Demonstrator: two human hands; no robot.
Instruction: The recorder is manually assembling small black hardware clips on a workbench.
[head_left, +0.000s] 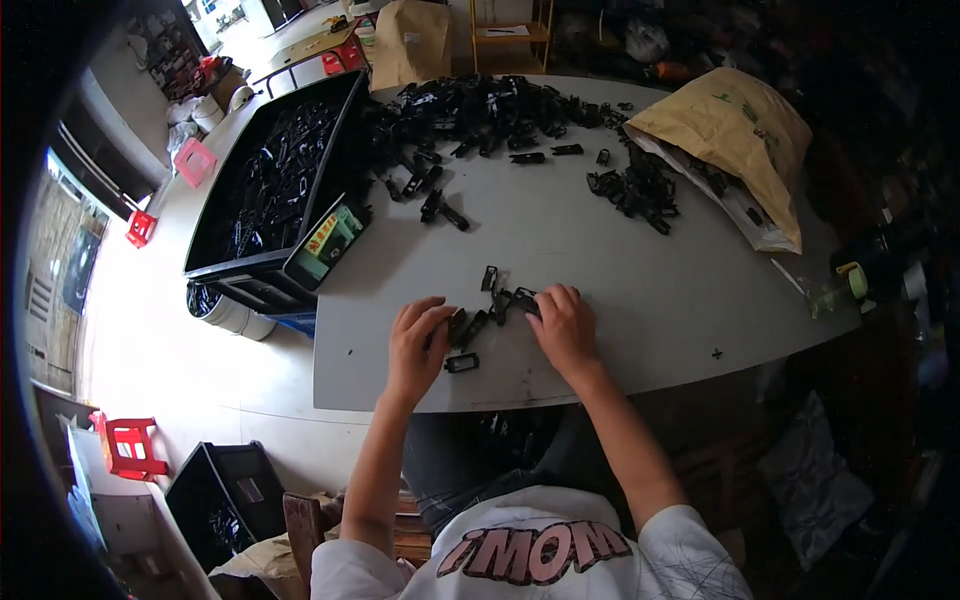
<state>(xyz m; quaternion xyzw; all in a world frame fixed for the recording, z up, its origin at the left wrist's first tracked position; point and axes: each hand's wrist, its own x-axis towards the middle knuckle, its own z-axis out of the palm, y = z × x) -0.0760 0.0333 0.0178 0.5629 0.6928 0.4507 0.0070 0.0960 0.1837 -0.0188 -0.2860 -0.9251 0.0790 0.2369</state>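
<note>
White shirt [530,510] sits nearest; left hand [412,345] grips one black part [457,324], right hand [566,325] a second part [525,299]. A heap [490,105] beyond them seems left; what's done is unclear.

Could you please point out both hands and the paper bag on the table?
Left hand [411,346], head view: back of the hand.
Right hand [568,328], head view: back of the hand.
Paper bag [735,118], head view: outer side.

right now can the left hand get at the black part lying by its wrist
Likely yes: the black part lies just right of the left hand on the table, nothing seen between them, though that hand seems to hold another piece.
</note>
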